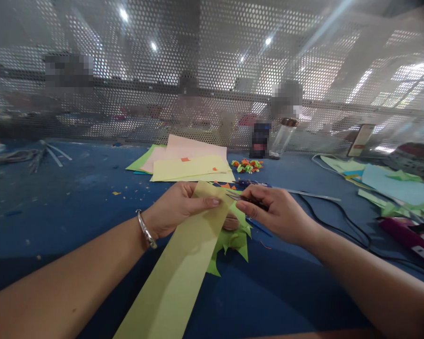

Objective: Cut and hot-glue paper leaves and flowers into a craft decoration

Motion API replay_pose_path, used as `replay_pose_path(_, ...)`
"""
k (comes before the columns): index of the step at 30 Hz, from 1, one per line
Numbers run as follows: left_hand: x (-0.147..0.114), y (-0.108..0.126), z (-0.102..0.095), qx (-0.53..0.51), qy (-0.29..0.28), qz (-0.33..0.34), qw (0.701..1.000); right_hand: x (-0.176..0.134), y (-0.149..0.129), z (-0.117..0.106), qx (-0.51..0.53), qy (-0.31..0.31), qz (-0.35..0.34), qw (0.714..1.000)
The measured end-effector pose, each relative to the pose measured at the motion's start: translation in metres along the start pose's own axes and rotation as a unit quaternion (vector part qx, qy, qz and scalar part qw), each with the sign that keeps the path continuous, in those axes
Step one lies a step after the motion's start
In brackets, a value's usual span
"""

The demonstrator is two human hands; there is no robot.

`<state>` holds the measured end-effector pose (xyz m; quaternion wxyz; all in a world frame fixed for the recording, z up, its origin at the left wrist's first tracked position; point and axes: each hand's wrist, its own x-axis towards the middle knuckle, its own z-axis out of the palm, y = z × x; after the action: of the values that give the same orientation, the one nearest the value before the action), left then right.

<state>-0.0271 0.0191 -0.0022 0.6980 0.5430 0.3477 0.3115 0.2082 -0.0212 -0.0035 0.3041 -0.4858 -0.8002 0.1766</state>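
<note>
My left hand (176,207) pinches the far end of a long pale yellow paper strip (173,278), with the thumb on top. The strip slants down toward the lower edge of the view. In my right hand (282,214) is a small pair of scissors (235,196), its blades at the strip's right edge near the far end. Whether the blades are apart is too small to tell. Under the strip lie jagged green paper pieces (238,245) and a round brownish object (231,221), partly covered.
Yellow and pink paper sheets (194,168) are stacked ahead, beside small orange and green paper bits (247,165). Rightward lie a clear stick (318,195), black cables (342,230), a magenta power strip (410,240) and blue paper (395,183). A clear bottle (284,139) stands near the perforated screen (212,56).
</note>
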Motion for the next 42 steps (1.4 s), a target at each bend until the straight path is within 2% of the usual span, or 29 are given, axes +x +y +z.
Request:
replay_pose_path(20, -0.0006, -0.0029, 0.0002, 0.068, 0.005, 0.021, 0.997, 0.0025, 0.0005, 0.0012, 0.014, -0.010, 0.013, 1.000)
replay_pose_path(42, 0.0007, -0.0055, -0.0017, 0.062, -0.011, 0.022, 0.998, 0.0011, -0.0007, 0.0007, 0.006, -0.012, 0.011, 1.000)
